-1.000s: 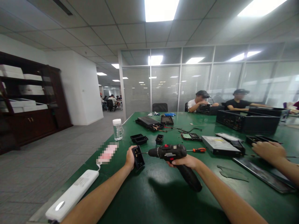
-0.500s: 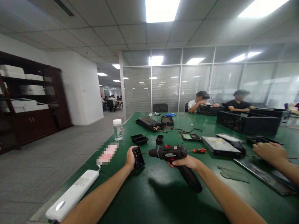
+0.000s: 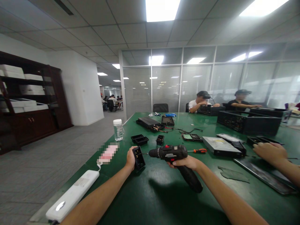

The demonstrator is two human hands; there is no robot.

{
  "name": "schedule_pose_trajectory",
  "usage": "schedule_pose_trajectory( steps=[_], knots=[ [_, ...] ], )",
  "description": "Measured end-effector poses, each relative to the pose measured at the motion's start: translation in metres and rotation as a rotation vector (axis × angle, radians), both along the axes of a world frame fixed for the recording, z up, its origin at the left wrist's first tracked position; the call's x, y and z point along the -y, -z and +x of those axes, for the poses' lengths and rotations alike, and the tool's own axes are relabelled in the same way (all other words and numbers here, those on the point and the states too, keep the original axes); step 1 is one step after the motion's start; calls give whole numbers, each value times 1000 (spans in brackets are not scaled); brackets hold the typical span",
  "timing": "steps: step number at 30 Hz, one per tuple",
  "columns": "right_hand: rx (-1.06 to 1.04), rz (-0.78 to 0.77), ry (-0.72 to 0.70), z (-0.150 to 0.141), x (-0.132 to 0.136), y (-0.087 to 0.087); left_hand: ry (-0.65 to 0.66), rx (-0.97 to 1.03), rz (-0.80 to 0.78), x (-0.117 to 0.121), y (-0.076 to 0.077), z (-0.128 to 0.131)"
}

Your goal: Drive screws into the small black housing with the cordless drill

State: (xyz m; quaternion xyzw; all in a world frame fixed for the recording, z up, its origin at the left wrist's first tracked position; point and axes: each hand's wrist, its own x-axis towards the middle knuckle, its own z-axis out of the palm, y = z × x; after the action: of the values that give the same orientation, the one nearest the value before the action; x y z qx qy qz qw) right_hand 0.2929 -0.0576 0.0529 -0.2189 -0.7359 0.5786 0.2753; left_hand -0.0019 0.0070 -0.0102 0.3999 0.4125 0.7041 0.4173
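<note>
My left hand [image 3: 131, 158] grips a small open black plastic case [image 3: 139, 158] by its left side, tilted so its hollow face points right. In my right hand [image 3: 185, 163] is a black cordless drill [image 3: 172, 152], held level by its handle. The drill's thin bit points left and reaches into the case; its very tip is hard to make out. Just behind them on the table lie a black tray-like case [image 3: 140, 139] and a smaller black box [image 3: 160, 140]. An orange-handled screwdriver [image 3: 200, 151] lies right of the drill.
A white power strip [image 3: 73, 193] and a water bottle [image 3: 118, 130] stand left on the green table [image 3: 140, 203]. To the right are a silver disc drive [image 3: 221, 147], a flat dark panel [image 3: 262, 176] and a co-worker's hand [image 3: 270, 153]. Black computer cases [image 3: 248, 122] stand farther back.
My hands, the case and the drill stay almost still. Across the table, the person at the far right has stretched an arm out to the right.
</note>
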Motion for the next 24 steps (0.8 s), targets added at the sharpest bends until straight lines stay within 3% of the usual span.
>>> schedule_pose_trajectory(
  steps=[24],
  knots=[
    [14,-3,15,1,0,0,7,23,-35,-2,1,0]
  ],
)
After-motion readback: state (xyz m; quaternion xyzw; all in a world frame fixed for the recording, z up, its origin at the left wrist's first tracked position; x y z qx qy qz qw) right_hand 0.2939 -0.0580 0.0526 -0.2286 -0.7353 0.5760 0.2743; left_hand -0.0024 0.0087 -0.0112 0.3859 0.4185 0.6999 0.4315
